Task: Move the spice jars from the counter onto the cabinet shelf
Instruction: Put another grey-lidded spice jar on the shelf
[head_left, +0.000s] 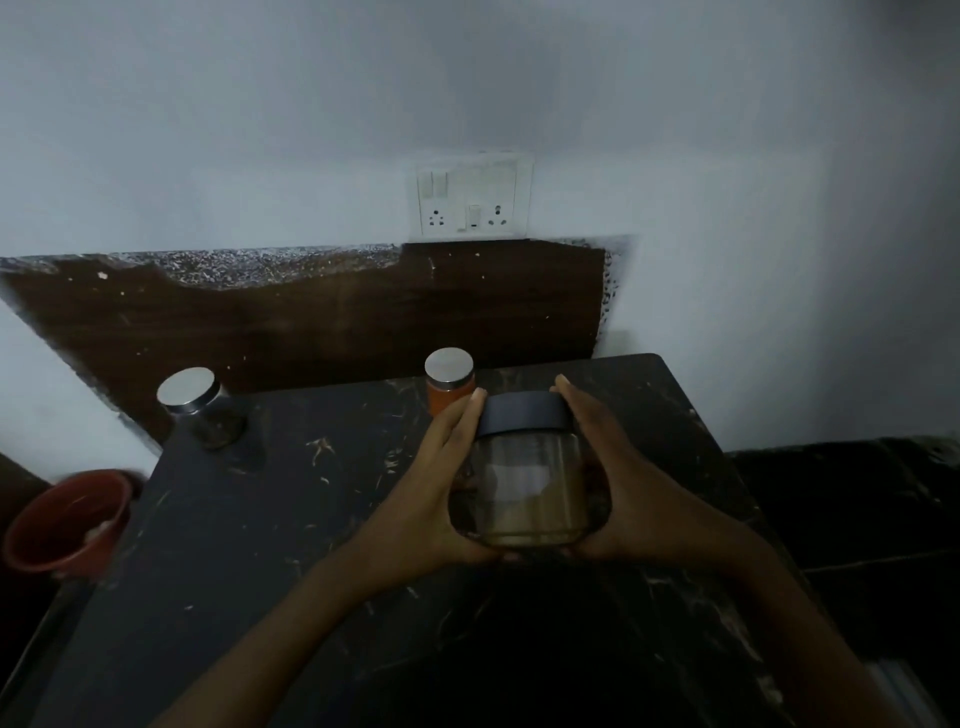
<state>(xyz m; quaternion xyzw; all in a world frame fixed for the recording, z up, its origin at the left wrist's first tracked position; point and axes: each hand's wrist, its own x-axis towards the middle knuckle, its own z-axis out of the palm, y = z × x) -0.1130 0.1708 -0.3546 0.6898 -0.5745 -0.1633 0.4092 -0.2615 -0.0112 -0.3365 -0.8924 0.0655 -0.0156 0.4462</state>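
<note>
A clear glass jar (527, 483) with a dark lid and pale powder at its bottom is held between both hands over the black marble counter (270, 519). My left hand (434, 493) grips its left side, and my right hand (618, 483) grips its right side, thumbs under the base. Behind it stands an orange spice jar (450, 382) with a silver lid, partly hidden by my left fingers. A dark jar (200, 408) with a silver lid stands at the counter's back left. No cabinet shelf is in view.
A red pot (67, 519) sits off the counter's left edge. A brown backsplash panel (337, 322) and a white switch-and-socket plate (472, 200) are on the wall behind. A dark lower surface (857, 499) lies to the right.
</note>
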